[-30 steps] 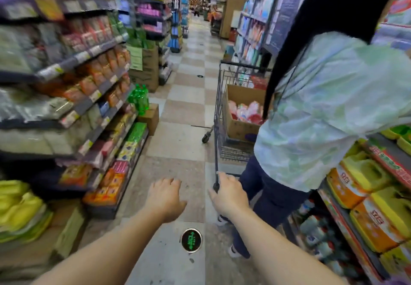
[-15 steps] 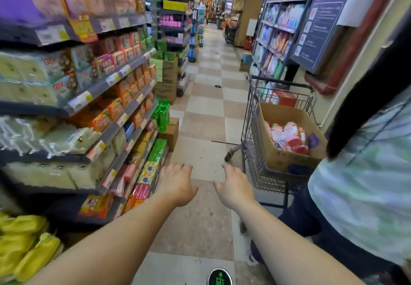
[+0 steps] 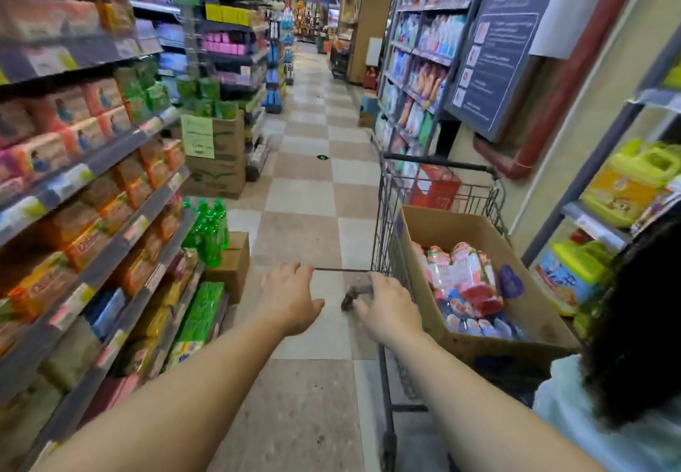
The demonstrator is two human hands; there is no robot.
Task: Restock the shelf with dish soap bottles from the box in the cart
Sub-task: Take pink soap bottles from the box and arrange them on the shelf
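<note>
My view has swung up and to the right over the last second — the person in the pale top who filled the right side now shows only at the lower right corner, and the cart (image 3: 387, 250) with its cardboard box (image 3: 530, 309) has opened up in front of me. My right hand (image 3: 387, 309) has come in toward the cart's near left corner and now sits just beside the wire rim, fingers loosely curved and holding nothing; whether they touch the metal I cannot tell. My left hand (image 3: 289, 300) hovers over the floor tiles to the left of the cart, fingers relaxed and slightly spread, empty too. The dish soap bottles (image 3: 466, 283) lie packed in the box — pink and red packs toward its far left side, bluish ones along the near edge. I judge the restocking proper hasn't begun: no bottle is lifted yet, and with the box now within reach, my next move is into it for the first one.
</note>
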